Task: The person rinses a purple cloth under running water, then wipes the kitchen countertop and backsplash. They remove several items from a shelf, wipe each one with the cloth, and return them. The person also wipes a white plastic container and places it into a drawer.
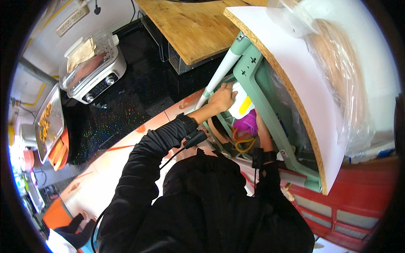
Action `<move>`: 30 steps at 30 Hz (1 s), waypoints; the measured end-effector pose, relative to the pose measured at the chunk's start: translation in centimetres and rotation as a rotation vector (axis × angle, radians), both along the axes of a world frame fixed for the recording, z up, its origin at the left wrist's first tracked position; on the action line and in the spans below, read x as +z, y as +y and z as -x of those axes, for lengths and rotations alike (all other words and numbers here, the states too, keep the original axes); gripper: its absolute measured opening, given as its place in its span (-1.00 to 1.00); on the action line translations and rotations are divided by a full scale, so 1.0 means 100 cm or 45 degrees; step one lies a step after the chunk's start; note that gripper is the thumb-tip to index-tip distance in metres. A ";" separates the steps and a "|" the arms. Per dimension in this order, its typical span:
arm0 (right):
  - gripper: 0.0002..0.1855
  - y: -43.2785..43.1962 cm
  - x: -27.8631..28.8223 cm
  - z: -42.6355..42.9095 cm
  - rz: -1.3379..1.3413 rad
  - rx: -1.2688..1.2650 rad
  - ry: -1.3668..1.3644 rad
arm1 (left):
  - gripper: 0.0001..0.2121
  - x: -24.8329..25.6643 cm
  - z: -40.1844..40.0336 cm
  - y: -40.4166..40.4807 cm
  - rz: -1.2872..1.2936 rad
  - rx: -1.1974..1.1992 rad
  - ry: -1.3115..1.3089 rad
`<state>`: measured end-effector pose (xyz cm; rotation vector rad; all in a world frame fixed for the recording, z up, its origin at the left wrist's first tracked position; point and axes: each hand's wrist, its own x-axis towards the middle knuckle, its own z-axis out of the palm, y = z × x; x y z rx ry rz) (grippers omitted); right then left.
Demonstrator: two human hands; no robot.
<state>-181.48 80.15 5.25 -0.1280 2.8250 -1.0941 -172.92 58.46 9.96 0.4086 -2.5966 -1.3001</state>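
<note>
A shelf stand with a green frame and a chipboard top stands in front of me. My left hand lies with bent fingers on a white object with a yellow patch inside the frame; whether it grips it is unclear. My right forearm reaches down behind a green leg, and only the edge of my right hand shows beside a purple cloth-like item; its fingers are hidden. Yellow and orange loops hang just below the purple item.
A black speckled counter at the left bears a white electric cooker and a metal tray of food. A wooden board juts over it. Clear plastic bags lie on the stand's top. Another person's arms show at lower left.
</note>
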 end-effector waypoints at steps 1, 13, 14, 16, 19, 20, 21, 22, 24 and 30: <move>-0.36 -0.002 -0.002 0.003 -0.184 -0.100 -0.020 | -0.57 -0.005 0.011 0.000 -0.019 0.003 -0.022; -0.42 -0.025 -0.011 0.035 0.202 0.113 0.073 | -0.63 -0.072 0.069 0.004 0.229 0.107 -0.248; -0.42 -0.026 -0.012 0.039 0.199 0.118 0.073 | -0.65 -0.074 0.071 0.006 0.286 0.123 -0.316; -0.43 -0.028 -0.015 0.042 0.188 0.139 0.069 | -0.64 -0.076 0.073 0.007 0.346 0.093 -0.369; -0.45 -0.032 -0.022 0.042 0.166 0.158 0.086 | -0.65 -0.075 0.069 0.008 0.220 0.105 -0.380; -0.45 -0.033 -0.024 0.042 0.153 0.149 0.110 | -0.66 -0.073 0.068 0.007 0.179 0.102 -0.401; -0.46 -0.035 -0.026 0.043 0.137 0.138 0.135 | -0.66 -0.072 0.068 0.007 0.132 0.108 -0.416; -0.46 -0.037 -0.028 0.044 0.126 0.116 0.167 | -0.64 -0.071 0.067 0.008 0.166 0.060 -0.432; -0.47 -0.040 -0.029 0.046 0.117 0.071 0.223 | -0.59 -0.069 0.067 0.008 0.268 0.061 -0.429; -0.50 -0.038 -0.031 0.050 0.095 -0.004 0.296 | -0.41 -0.069 0.073 0.004 -0.006 0.102 -0.423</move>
